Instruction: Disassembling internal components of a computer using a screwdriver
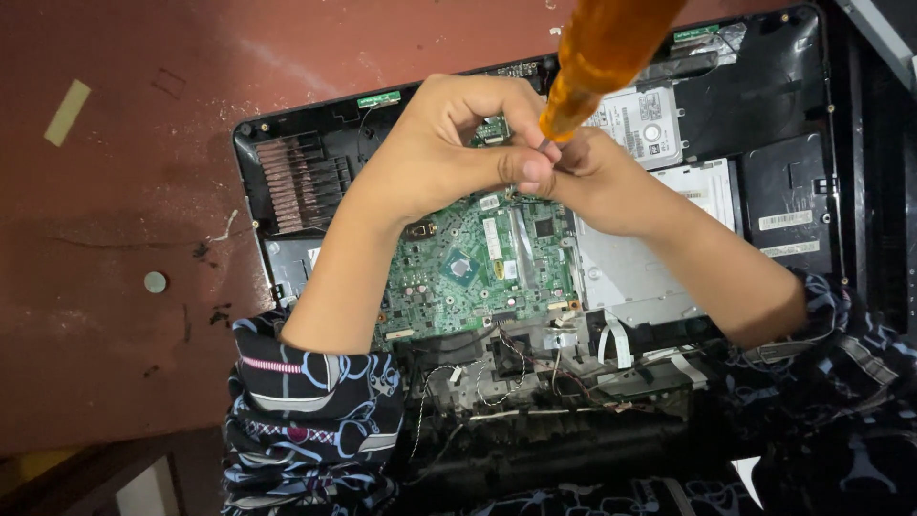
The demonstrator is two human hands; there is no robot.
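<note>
Both hands meet over the opened laptop (764,105): the left hand (449,143) pinches the shaft just below the amber handle of the screwdriver (597,57), while the right hand (602,182) is curled around the tip, its grip hidden. The green motherboard (478,263) lies at 6 o'clock directly beneath; a slip of the tip could gouge traces or components, and any loosened screw may drop among the loose wires (506,368).

Screwdriver (597,57) handle blurred; tip hidden

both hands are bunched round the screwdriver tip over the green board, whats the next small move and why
Probably seat the tip and steady the screwdriver upright before turning. Its orange handle leans toward the camera, while the left hand and right hand pinch around the tip above the green circuit board, hiding the contact point.
</note>
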